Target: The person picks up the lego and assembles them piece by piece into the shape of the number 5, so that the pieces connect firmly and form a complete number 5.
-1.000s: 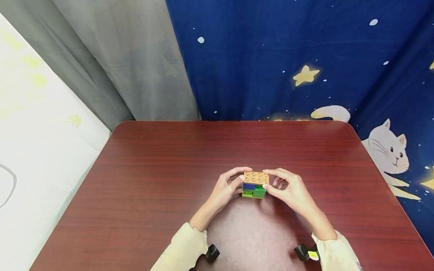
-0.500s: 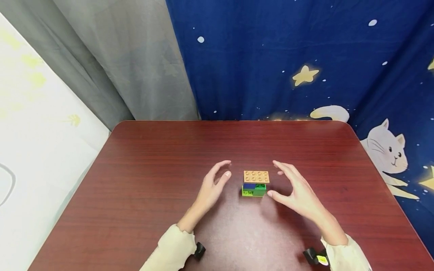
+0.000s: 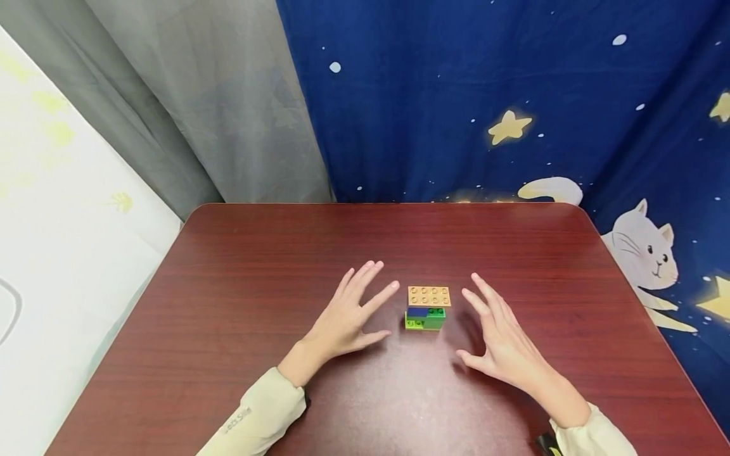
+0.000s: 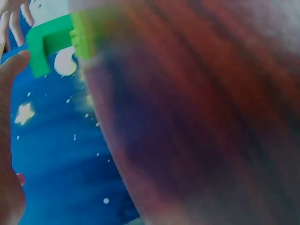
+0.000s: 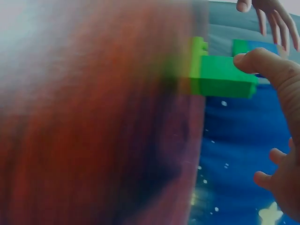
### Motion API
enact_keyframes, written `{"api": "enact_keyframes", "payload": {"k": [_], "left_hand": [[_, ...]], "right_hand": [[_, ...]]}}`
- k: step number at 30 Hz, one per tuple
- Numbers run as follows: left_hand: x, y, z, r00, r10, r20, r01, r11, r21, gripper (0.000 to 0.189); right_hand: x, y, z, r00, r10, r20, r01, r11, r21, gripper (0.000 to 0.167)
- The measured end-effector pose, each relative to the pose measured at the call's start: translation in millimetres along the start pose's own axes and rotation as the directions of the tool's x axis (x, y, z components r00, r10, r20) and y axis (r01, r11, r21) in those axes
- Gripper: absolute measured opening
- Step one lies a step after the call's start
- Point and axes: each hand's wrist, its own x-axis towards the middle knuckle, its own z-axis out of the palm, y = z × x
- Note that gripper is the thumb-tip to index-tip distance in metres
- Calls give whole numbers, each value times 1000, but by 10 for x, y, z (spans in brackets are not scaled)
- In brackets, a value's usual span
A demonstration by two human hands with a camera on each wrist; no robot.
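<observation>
A small stack of toy building bricks stands on the table between my two hands. On top lies an orange-tan brick (image 3: 429, 296) with two rows of studs. Beneath it are a blue brick (image 3: 417, 312) and a green brick (image 3: 436, 320), over a lime brick (image 3: 414, 324) at the bottom. My left hand (image 3: 342, 316) is spread to the left of the stack, apart from it. On the other side my right hand (image 3: 507, 342) has its fingers extended, also apart. The green brick (image 5: 225, 77) shows close to the thumb in the right wrist view.
The reddish-brown wooden table (image 3: 274, 253) reaches back to a blue star-patterned curtain (image 3: 433, 95) and a grey curtain (image 3: 239, 114). A white patterned cloth (image 3: 68, 221) hangs at the left.
Both hands have let go of the brick stack and drawn apart, left hand leftward and right hand rightward, with fingers spreading. The stack stays in place.
</observation>
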Motion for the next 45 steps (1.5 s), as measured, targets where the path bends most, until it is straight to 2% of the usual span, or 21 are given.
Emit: {"api": "enact_keyframes", "payload": {"k": [2,6,9,14,18,26,32,39,45], "left_hand": [[-2,7,40,999,17,43,-18,1000,16,88],[21,7,100,996,28,87,-33,998,49,91],[53,4,138,993,39,115,-47,997,66,95],[101,4,197,987,44,157,-59,994,90,99],[122,-10,230,986,22,167,-38,995,91,102],[200,-52,305,984,-34,177,18,996,89,115],[281,-75,380,975,-87,203,76,995,65,124],[364,-79,421,968,-133,214,106,985,133,135],[372,-74,467,957,-168,235,141,982,127,139]], "right_hand": [[-15,6,46,1000,-6,30,6,1000,-13,99],[-31,2,118,996,22,83,-17,998,-61,112],[-28,2,157,997,19,79,-13,996,-84,114],[16,22,192,999,-31,36,35,995,-96,112],[58,47,203,999,-24,39,29,993,-118,114],[144,91,237,996,40,77,-31,993,-113,122],[229,123,273,994,62,89,-52,993,-105,131],[286,178,297,992,83,93,-73,992,-103,135],[346,217,354,984,133,118,-126,990,-67,136]]}}
